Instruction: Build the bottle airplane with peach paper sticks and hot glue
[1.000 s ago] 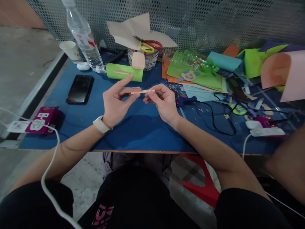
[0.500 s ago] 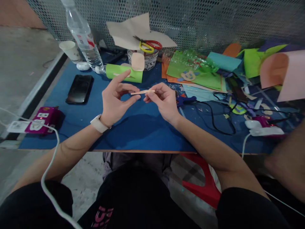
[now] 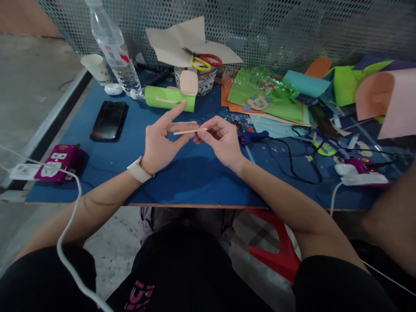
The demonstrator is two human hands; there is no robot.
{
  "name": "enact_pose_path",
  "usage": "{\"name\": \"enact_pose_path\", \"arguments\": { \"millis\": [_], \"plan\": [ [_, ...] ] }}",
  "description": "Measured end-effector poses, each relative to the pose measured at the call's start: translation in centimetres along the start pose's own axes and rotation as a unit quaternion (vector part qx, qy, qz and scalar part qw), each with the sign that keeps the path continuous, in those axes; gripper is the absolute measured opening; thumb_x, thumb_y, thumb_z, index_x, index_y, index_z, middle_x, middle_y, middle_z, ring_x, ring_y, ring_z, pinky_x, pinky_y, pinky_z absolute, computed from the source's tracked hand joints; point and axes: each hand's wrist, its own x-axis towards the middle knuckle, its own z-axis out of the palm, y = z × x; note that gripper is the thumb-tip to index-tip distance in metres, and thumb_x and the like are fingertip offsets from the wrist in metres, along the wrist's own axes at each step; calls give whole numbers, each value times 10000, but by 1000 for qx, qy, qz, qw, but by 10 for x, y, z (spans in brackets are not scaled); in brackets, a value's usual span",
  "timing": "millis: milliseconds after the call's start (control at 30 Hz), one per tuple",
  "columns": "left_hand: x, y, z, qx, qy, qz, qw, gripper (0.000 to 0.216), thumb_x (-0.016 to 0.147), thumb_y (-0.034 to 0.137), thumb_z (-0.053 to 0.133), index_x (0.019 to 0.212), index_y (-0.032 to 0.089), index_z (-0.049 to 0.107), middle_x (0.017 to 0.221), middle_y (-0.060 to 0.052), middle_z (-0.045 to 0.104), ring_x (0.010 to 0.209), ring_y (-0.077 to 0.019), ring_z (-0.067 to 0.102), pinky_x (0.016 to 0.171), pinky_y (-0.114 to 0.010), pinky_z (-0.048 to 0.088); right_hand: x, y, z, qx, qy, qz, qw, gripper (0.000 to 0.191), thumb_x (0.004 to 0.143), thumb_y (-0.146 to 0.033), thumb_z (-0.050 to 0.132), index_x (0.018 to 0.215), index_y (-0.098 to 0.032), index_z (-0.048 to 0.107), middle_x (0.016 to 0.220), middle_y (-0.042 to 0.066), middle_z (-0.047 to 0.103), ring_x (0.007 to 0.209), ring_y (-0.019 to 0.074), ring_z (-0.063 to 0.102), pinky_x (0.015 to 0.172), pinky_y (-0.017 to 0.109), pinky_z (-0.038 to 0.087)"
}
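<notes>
a: what is the right hand (image 3: 221, 141) gripping?
b: its grip is pinching the thin wooden stick (image 3: 190, 131), above the counter's (image 3: 195, 177) middle.
a: and the left hand (image 3: 160, 141)?
b: fingers spreading, touching the stick's other end.

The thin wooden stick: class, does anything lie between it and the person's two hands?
Nothing visible does. The right hand pinches one end of the wooden stick, and the left hand touches the other end with its fingers spread, above the blue table.
</notes>
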Motion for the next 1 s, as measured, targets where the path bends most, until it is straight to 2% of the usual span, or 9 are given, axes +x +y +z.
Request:
{"name": "enact_pose_path", "arguments": {
  "millis": [133, 267, 400, 867, 1000],
  "plan": [
    [0, 2, 0, 3, 5, 9, 1000, 662, 1086, 484, 912, 1684, 331, 673, 1236, -11, 931, 1186, -294, 914, 1128, -503, 776, 0, 0, 0, -5, 1, 10, 1000, 580, 868, -715, 1013, 952, -232, 703, 839, -8, 828, 750, 147, 811, 764, 303, 717],
    [-2, 0, -2, 3, -4, -9, 1000, 688, 1061, 483, 934, 1691, 374, 679, 1256, -16, 927, 1227, -339, 901, 1194, -561, 736, 0, -1, 0, -8, 11, 3, 1000, 581, 853, -705, 1028, 957, -233, 704, 853, -8, 828, 759, 150, 816, 765, 305, 719],
    [-3, -2, -3, 11, -13, -16, 1000, 679, 1068, 501, 919, 1689, 355, 686, 1279, -35, 921, 1241, -369, 895, 1215, -610, 713, 0, 0, 0, -6, 28, -9, 1000, 574, 855, -692, 1033, 962, -239, 698, 849, -20, 809, 751, 147, 817, 753, 297, 715],
    [-4, -8, -5, 15, -32, -7, 999, 722, 1098, 526, 876, 1754, 379, 611, 1300, -41, 916, 1235, -362, 897, 1210, -602, 712, 1, -5, 0, -13, 26, 5, 1000, 640, 821, -752, 1027, 963, -253, 653, 822, -45, 749, 746, 141, 792, 755, 299, 708],
    [-3, -3, -4, 17, -33, -24, 999, 708, 1099, 548, 868, 1733, 338, 634, 1288, -65, 919, 1246, -364, 894, 1236, -602, 691, 1, -4, 0, -17, 30, 2, 999, 643, 817, -754, 1029, 966, -252, 656, 826, -46, 754, 746, 139, 791, 757, 294, 705]
  ]
}}
